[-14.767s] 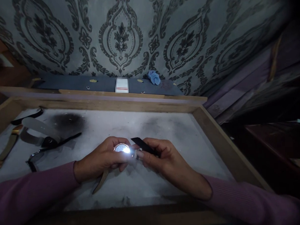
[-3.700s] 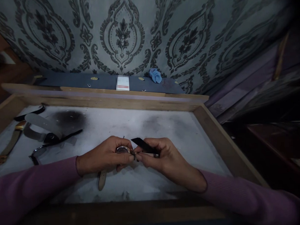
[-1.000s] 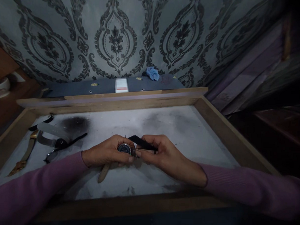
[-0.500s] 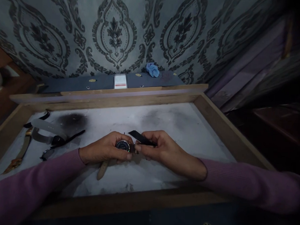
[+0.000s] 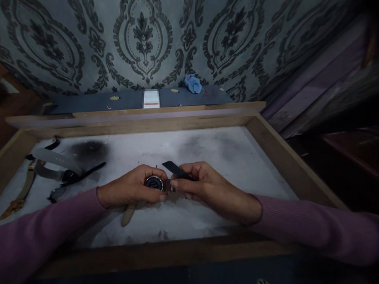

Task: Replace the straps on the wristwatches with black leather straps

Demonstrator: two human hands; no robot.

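My left hand (image 5: 138, 184) is closed around a wristwatch (image 5: 154, 183), its round dark disc with a shiny rim turned up. A tan strap end (image 5: 128, 214) hangs out below that hand. My right hand (image 5: 206, 185) is closed on a flat black strip (image 5: 176, 170) with a slanted end, which points up and left. Its thumb and fingertips meet at a short dark strap part (image 5: 168, 185) beside the watch case. The fingers hide the exact contact there. Both hands are just above the white floor of a wooden tray (image 5: 193, 237).
Several other watches lie at the tray's left, among them a grey strap (image 5: 53, 159), a black-strapped watch (image 5: 62, 188) and a gold-clasped one (image 5: 14, 208). Raised wooden sides (image 5: 295, 155) surround the tray. Behind it are a blue crumpled cloth (image 5: 193, 84) and a small white box (image 5: 151, 98).
The view has shifted slightly. Both hands keep their holds on the watch and the black strip, with almost no movement between them.
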